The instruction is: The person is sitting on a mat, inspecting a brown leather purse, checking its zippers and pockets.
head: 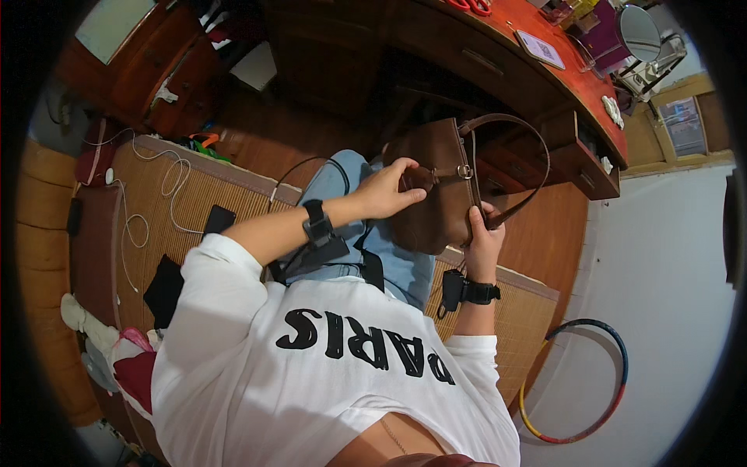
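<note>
A brown leather handbag (435, 204) rests on its side across my lap, its top edge and looped handle (540, 137) facing right. A strap with a metal buckle (464, 171) crosses that top edge. My left hand (385, 190) has thumb and index finger around a darker, rounded leather tab (413, 180) at the strap's end. My right hand (484, 233) grips the bag's top edge by the handle's lower base, thumb on the near face; its other fingers are mostly hidden behind. The bag's inside cannot be seen.
A red-topped desk (502, 23) with a partly open drawer (583, 160) stands ahead. A bamboo mat (157, 192) lies under me, bearing a white cable (169, 153) and a dark phone (219, 220). A hoop (623, 356) leans by the right wall.
</note>
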Action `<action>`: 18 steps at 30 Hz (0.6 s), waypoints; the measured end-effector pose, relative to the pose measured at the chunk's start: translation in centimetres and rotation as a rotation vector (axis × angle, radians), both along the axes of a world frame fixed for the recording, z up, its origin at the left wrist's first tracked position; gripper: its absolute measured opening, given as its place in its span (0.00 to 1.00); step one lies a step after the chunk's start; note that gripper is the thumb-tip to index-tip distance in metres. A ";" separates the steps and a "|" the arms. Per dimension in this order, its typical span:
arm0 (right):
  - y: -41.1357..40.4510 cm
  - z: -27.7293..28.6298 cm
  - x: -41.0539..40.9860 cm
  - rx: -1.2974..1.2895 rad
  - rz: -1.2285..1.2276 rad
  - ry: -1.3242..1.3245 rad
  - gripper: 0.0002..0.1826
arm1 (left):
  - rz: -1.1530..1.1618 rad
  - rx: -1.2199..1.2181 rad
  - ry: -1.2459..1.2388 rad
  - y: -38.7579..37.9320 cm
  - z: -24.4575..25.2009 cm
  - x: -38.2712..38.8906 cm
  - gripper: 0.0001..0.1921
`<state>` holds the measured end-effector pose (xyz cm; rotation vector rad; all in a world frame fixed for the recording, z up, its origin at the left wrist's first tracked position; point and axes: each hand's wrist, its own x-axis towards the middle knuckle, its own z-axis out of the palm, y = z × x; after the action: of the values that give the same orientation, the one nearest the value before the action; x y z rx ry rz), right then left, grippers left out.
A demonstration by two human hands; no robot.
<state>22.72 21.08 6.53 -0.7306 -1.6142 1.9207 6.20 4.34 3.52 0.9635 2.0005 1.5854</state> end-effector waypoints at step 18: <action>-1.5 0.1 0.2 -0.110 -0.044 -0.018 0.12 | 0.045 0.030 -0.269 -1.9 -5.3 -0.9 0.11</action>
<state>22.97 19.59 6.64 -0.8230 -1.4999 1.9889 5.33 2.49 -1.80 0.6777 1.8293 1.6744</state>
